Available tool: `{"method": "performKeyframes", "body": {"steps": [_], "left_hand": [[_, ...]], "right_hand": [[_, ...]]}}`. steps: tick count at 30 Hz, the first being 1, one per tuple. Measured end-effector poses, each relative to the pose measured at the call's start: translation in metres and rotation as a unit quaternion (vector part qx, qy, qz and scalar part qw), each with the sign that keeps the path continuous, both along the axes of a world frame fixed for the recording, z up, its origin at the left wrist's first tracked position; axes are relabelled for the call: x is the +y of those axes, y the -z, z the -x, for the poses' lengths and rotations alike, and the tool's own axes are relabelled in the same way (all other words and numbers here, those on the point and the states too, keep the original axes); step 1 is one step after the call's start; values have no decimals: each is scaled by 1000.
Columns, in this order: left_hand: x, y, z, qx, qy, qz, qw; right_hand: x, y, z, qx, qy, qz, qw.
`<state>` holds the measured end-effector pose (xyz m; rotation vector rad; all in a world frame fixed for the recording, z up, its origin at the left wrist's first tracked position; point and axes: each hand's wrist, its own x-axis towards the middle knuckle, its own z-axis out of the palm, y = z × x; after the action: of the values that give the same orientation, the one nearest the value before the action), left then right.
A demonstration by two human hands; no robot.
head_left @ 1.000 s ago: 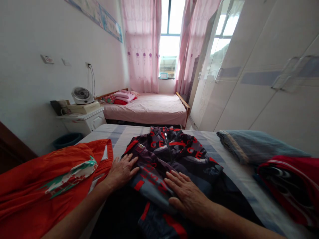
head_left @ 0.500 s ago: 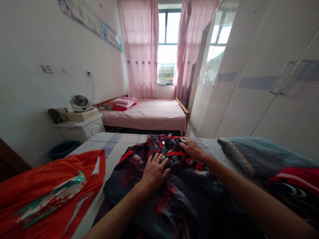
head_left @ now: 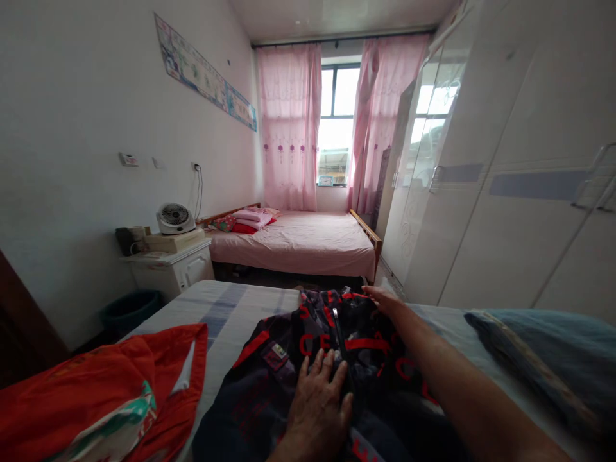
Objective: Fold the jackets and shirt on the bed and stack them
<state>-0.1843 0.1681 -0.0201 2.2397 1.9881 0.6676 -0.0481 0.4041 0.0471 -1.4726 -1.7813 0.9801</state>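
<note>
A dark zip-neck jacket (head_left: 269,398) with red lettering and red stripes lies spread front side up, its collar at the far end. Its zip runs down from the collar, with a pale pull at the top. My left hand (head_left: 321,391) rests flat on the chest beside the zip, fingers spread. At the far right of the collar and shoulder, my right hand (head_left: 385,300) touches the fabric with fingers stretched out, some of them hidden behind the hand. My right forearm passes over the jacket's right side.
The jacket lies on a bed with a striped sheet (head_left: 226,305). An orange garment (head_left: 120,366) is at the left, folded blue-grey cloth (head_left: 539,346) at the right. Beyond stand a pink bed (head_left: 308,240), a white nightstand (head_left: 178,273) with a fan (head_left: 174,218), and white wardrobes (head_left: 520,244).
The view has tilted up, so the jacket sits lower in the picture. My right hand has moved out to the far edge of the collar; my left hand stays on the chest.
</note>
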Motion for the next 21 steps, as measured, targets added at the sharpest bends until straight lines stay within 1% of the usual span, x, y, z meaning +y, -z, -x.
{"method": "performKeyframes", "body": {"steps": [5, 7, 9, 11, 13, 14, 15, 16, 17, 18, 19, 20, 21], "left_hand": [[5, 2, 2, -15, 9, 26, 1000], [7, 0, 2, -13, 11, 48, 999], [8, 0, 3, -4, 12, 66, 998], [10, 3, 6, 13, 21, 74, 997], [16, 12, 11, 38, 38, 67, 996], [20, 17, 14, 51, 47, 61, 996], [24, 21, 16, 62, 54, 55, 995], [29, 24, 18, 72, 59, 50, 994], [31, 24, 19, 79, 62, 44, 994], [31, 20, 19, 83, 61, 38, 994], [26, 14, 16, 85, 54, 32, 994], [16, 4, 12, 86, 46, 23, 995], [1, -8, 7, 89, 44, 11, 995]], "right_hand": [[-1, -1, 14, 19, -32, 50, 998], [-2, -3, 22, 29, -39, 48, 998], [-5, -8, 30, 43, -41, 29, 998], [-10, -21, 36, 60, -46, -5, 997], [-24, -39, 36, 79, -60, -47, 994], [-34, -49, 32, 88, -85, -85, 989], [-46, -58, 26, 90, -126, -134, 979], [-60, -65, 17, 82, -177, -190, 962], [-75, -70, 7, 62, -231, -248, 939], [-90, -71, -5, 29, -277, -292, 915], [-103, -69, -18, -10, -307, -319, 897], [-115, -64, -30, -50, -314, -323, 891], [-125, -57, -43, -84, -307, -315, 894]]}}
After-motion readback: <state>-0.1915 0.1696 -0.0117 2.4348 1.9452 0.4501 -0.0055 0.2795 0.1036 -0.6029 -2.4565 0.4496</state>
